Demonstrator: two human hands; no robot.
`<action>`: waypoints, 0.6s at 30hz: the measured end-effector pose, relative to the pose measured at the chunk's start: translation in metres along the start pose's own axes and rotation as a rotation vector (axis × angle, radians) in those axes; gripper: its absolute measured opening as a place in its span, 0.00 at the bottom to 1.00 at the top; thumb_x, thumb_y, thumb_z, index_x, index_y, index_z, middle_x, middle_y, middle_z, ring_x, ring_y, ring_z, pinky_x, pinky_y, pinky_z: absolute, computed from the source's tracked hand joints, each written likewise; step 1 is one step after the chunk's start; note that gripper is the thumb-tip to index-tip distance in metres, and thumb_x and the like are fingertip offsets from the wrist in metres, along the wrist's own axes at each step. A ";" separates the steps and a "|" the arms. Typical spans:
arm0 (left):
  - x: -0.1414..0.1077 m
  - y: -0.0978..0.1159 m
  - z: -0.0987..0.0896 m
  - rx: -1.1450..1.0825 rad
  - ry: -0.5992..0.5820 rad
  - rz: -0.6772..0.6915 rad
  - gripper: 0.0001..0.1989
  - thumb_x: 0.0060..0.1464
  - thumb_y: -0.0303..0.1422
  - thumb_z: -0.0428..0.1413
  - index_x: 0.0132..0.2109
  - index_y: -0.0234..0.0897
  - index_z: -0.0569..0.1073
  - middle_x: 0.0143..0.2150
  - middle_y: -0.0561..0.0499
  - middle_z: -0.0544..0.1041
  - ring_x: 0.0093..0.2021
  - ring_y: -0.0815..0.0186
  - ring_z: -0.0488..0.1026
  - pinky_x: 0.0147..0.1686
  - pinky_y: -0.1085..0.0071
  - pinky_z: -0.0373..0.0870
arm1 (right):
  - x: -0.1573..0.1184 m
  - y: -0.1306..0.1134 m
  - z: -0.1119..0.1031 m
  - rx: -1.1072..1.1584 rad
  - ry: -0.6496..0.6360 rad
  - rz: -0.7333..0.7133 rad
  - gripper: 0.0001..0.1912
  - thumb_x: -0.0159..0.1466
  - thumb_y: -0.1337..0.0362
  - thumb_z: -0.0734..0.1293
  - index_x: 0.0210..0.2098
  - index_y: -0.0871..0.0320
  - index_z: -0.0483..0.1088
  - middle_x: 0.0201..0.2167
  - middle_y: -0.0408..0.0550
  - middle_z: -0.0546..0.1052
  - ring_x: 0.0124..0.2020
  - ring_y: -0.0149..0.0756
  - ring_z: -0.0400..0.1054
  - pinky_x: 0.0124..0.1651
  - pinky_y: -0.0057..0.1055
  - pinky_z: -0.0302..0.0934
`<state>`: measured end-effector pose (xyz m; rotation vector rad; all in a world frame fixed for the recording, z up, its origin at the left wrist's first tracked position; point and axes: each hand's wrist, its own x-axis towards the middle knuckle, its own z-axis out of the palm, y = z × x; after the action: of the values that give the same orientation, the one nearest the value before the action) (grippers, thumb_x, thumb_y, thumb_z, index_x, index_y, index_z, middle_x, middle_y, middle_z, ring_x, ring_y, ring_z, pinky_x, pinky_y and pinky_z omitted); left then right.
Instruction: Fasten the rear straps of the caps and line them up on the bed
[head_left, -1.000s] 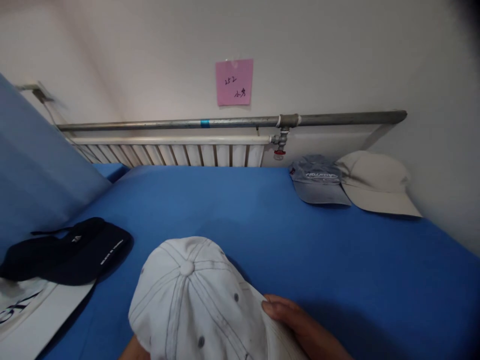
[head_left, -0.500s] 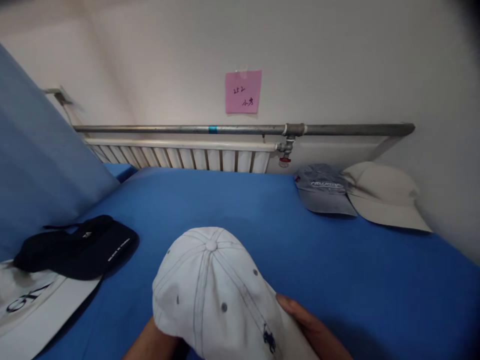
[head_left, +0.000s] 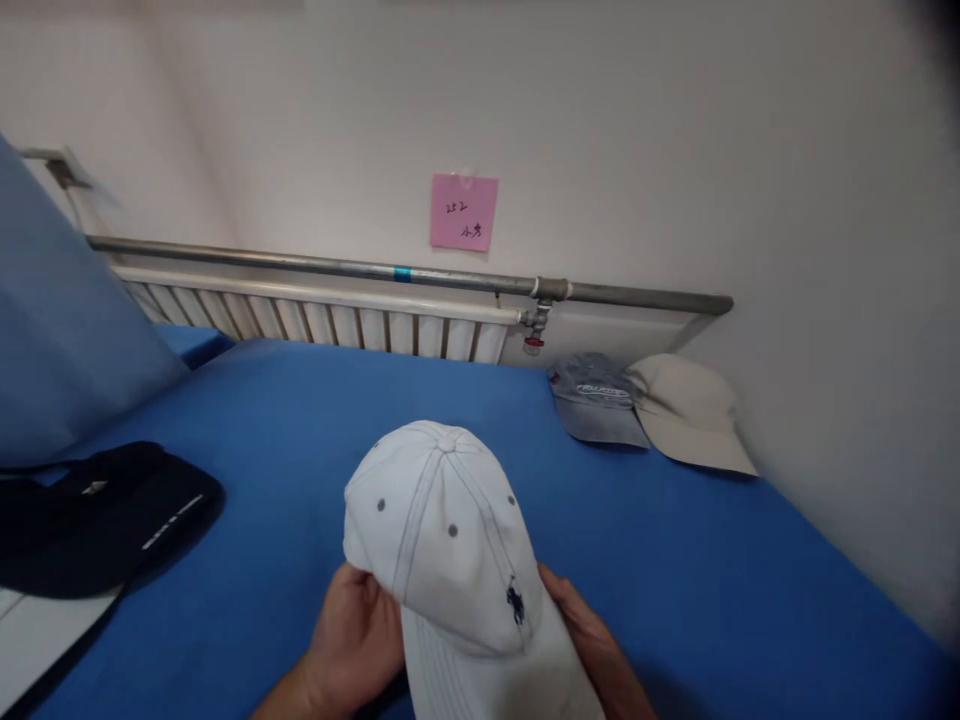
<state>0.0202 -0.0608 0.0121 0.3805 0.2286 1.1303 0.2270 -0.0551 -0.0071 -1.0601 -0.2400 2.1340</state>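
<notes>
A white baseball cap (head_left: 439,535) with a small dark horse-and-rider emblem is held above the blue surface, its brim tilted toward me. My left hand (head_left: 356,635) grips the cap's lower left edge, fingers curled under and partly hidden by it. On the other side, my right hand (head_left: 589,630) holds the cap's right edge near the brim; most of those fingers are behind the cap.
A blue-covered surface (head_left: 315,400) spreads beneath. To the left, a navy cap (head_left: 112,515) overlaps a white cap (head_left: 52,640). A grey cap (head_left: 600,395) and a beige cap (head_left: 694,410) lie far right. Behind are a radiator (head_left: 360,325) and pipe (head_left: 300,262).
The white cap has risen and tilted, so more of its brim shows, and my left hand is more visible. The view has shifted right; the other caps appear further left.
</notes>
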 end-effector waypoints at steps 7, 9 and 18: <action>0.002 -0.006 -0.007 -0.063 0.194 0.103 0.22 0.67 0.36 0.40 0.51 0.32 0.76 0.48 0.42 0.81 0.58 0.55 0.71 0.61 0.56 0.61 | 0.004 -0.003 0.001 -0.051 -0.011 -0.080 0.18 0.53 0.48 0.72 0.33 0.56 0.80 0.31 0.48 0.82 0.43 0.46 0.74 0.52 0.40 0.63; 0.002 -0.008 -0.006 -0.068 0.202 0.064 0.20 0.66 0.37 0.44 0.47 0.31 0.77 0.47 0.41 0.81 0.56 0.53 0.73 0.60 0.56 0.63 | 0.006 -0.004 0.001 -0.039 -0.006 -0.099 0.17 0.54 0.49 0.72 0.32 0.56 0.79 0.29 0.47 0.82 0.42 0.45 0.75 0.52 0.39 0.63; 0.004 0.006 0.003 0.074 0.642 0.108 0.14 0.56 0.16 0.54 0.45 0.32 0.77 0.41 0.44 0.83 0.42 0.57 0.81 0.50 0.60 0.75 | -0.006 -0.004 0.002 -0.031 -0.180 -0.126 0.19 0.53 0.51 0.73 0.37 0.59 0.78 0.37 0.50 0.82 0.44 0.43 0.73 0.52 0.37 0.60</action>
<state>0.0179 -0.0560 0.0176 0.0826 0.8225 1.3296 0.2298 -0.0559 0.0002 -0.8469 -0.4158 2.1179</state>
